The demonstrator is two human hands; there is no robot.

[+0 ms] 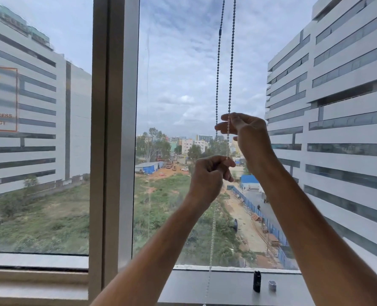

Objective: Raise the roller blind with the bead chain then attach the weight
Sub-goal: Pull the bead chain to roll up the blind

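Note:
A bead chain (231, 69) hangs in two strands in front of the window pane, with a dark connector (220, 31) on the left strand. My right hand (242, 127) pinches the right strand at about mid-height. Below it my left hand (209, 173) is closed on the same strand. The chain runs on down past my left wrist toward the sill (227, 283). A black cylindrical weight (257, 281) stands upright on the sill, with a small grey clip piece (272, 285) beside it. The blind itself is out of view.
A thick grey window frame post (114, 129) stands to the left of the chain. A sticker (1, 100) is on the left pane. Outside are office buildings and a grassy lot.

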